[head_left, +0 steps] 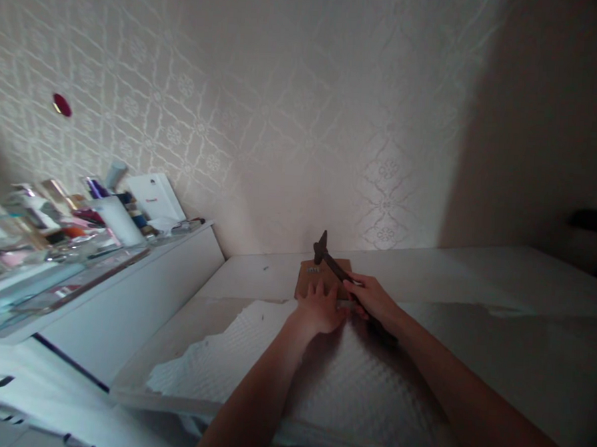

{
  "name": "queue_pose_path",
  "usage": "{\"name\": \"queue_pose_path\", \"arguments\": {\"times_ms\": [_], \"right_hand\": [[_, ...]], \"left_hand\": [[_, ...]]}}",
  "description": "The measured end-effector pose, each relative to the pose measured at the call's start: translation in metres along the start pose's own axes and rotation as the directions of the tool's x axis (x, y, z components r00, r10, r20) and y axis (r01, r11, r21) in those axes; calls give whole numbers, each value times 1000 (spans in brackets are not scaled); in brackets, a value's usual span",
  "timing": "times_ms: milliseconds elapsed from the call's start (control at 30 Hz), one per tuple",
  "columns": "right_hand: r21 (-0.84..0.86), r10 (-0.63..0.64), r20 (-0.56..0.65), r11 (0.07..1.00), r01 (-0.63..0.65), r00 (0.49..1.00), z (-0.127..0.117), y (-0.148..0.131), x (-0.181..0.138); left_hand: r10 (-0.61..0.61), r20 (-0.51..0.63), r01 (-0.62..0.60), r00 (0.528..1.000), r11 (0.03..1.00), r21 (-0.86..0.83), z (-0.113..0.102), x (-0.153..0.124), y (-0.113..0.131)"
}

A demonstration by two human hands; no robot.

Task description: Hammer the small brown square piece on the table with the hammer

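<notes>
A small brown wooden board lies on the white table near the patterned wall. My left hand rests flat on the board's near edge, fingers spread and pressed down. My right hand is closed round the handle of a dark hammer, whose head is raised just above the board's far side. A few small nails lie on the board beside the hammer head.
A white textured cloth covers the table's near part under my forearms. To the left stands a lower white shelf crowded with cosmetic bottles and jars. A dark object sits at the far right.
</notes>
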State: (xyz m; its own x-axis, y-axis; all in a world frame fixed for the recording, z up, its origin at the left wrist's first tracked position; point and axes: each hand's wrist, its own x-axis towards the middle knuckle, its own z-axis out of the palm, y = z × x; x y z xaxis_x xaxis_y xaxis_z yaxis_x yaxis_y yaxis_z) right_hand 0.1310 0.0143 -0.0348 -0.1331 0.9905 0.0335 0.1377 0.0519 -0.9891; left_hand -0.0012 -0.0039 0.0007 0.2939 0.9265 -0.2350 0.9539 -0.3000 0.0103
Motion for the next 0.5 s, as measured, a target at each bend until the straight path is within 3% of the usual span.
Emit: {"name": "queue_pose_path", "arguments": {"times_ms": [500], "right_hand": [[-12, -6, 13, 1000, 6, 1000, 0, -2, -2]], "left_hand": [[3, -22, -3, 1000, 1000, -5, 1, 0, 1]]}}
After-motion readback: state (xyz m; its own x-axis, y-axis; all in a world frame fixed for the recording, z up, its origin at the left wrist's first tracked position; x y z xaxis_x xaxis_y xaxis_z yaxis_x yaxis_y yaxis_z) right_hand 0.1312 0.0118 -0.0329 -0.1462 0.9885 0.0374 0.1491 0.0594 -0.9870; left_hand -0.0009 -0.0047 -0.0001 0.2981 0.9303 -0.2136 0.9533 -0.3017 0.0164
